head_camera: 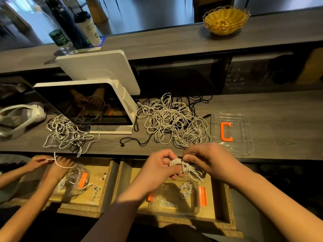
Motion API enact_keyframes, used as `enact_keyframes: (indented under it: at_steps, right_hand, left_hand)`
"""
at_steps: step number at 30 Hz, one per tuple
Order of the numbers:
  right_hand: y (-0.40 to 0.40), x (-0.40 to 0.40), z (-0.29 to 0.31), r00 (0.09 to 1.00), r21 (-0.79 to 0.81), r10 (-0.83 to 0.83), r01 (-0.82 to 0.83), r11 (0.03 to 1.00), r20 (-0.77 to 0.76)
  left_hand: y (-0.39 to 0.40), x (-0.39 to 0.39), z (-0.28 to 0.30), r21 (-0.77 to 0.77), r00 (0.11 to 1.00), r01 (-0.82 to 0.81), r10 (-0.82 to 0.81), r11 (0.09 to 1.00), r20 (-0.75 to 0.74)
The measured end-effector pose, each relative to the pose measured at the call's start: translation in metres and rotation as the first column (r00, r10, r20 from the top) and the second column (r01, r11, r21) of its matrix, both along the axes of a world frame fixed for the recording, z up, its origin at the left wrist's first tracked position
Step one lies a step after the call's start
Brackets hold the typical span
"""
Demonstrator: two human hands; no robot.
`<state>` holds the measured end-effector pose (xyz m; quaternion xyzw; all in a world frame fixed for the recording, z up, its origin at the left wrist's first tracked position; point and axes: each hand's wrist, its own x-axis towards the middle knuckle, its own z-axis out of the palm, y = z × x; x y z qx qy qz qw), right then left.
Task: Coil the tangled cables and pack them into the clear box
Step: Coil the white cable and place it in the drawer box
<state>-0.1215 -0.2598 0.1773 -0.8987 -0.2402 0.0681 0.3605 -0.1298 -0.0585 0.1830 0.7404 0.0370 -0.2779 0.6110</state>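
Both forearms reach up from the bottom edge; the left hand [158, 167] has its fingers curled round a small white cable coil [181, 165], and the right hand [208, 158] pinches the wrap at the coil's middle, a loose tail hanging beneath; the bundle is held in the air above an open wooden drawer [222, 203], right over the clear box [176, 198] that sits in it; that box has orange latches at both ends and holds a few bound white coils already; a second drawer [97, 187] to the left holds another clear container, over which another person's two hands [52, 165] draw a white cord taut.

Beyond the drawers runs a dark grey wood-grain counter [271, 110]; on it lies the big tangle of white and black cables [173, 121], just beside the clear lid [232, 131] with its orange C-shaped clip, the two nearly touching; a smaller tangle [66, 135] lies at the foot of a white point-of-sale terminal [83, 103] whose dark screen mirrors hands; right of the lid the counter runs on bare to the frame's edge.

A raised shelf [157, 42] behind carries a yellow woven basket [226, 20], a white lidded cup [87, 27] with print too blurred to read, a green-labelled water bottle [60, 39], its label illegible, and a blue card; past it the room is dim and blurred.
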Motion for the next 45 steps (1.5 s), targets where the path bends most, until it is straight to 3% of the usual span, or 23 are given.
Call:
enact_keyframes:
  at_steps: [5, 10, 14, 17, 21, 24, 29, 32, 35, 38, 41, 45]
  right_hand:
    - [-0.001, -0.003, -0.002, 0.975, 0.170, -0.029, 0.068, 0.983, -0.222]
    - [-0.006, -0.007, -0.003, 0.939, 0.338, -0.001, 0.125, 0.933, -0.343]
    - [-0.002, -0.004, 0.007, 0.871, 0.525, 0.053, 0.245, 0.815, -0.489]
    - [0.003, -0.009, 0.009, 0.887, 0.571, 0.025, 0.275, 0.774, -0.462]
    - [0.006, -0.023, 0.004, 0.891, 0.536, -0.075, 0.336, 0.775, -0.449]
    - [0.015, -0.033, 0.004, 0.904, 0.407, -0.119, 0.299, 0.863, -0.411]
    - [0.033, -0.049, -0.001, 0.956, 0.132, -0.284, 0.291, 0.948, -0.070]
    - [0.037, -0.055, -0.003, 0.936, 0.167, -0.341, 0.323, 0.931, 0.091]
    - [0.036, -0.057, -0.001, 0.927, 0.365, -0.374, 0.337, 0.868, 0.033]
    - [0.039, -0.053, 0.005, 0.926, 0.513, -0.320, 0.377, 0.771, -0.199]
    - [0.041, -0.052, 0.009, 0.894, 0.578, -0.272, 0.440, 0.687, -0.357]
    - [0.039, -0.052, 0.011, 0.890, 0.612, -0.243, 0.444, 0.654, -0.386]
  left_hand:
    - [0.011, -0.004, 0.003, -0.139, 0.999, 0.029, -0.025, 0.990, 0.032]
    - [0.006, -0.011, 0.002, -0.265, 0.999, -0.043, 0.043, 0.963, -0.007]
    - [0.004, -0.014, 0.001, -0.512, 0.983, -0.154, 0.077, 0.845, -0.169]
    - [0.002, -0.017, 0.006, -0.650, 0.969, -0.201, 0.054, 0.733, -0.240]
    - [-0.007, -0.014, 0.013, -0.597, 0.920, -0.391, 0.275, 0.700, -0.280]
    - [-0.007, -0.012, 0.012, -0.552, 0.891, -0.449, 0.395, 0.703, -0.222]
    - [-0.013, -0.015, 0.005, -0.407, 0.842, -0.528, 0.520, 0.745, -0.142]
    - [-0.016, -0.015, 0.002, -0.339, 0.833, -0.547, 0.540, 0.766, -0.123]
    - [-0.019, -0.016, -0.001, -0.323, 0.838, -0.542, 0.525, 0.776, -0.148]
    - [-0.019, -0.018, -0.003, -0.330, 0.842, -0.538, 0.513, 0.776, -0.165]
    - [-0.020, -0.018, -0.003, -0.360, 0.852, -0.523, 0.493, 0.773, -0.177]
    - [-0.023, -0.016, -0.001, -0.366, 0.867, -0.496, 0.473, 0.787, -0.158]
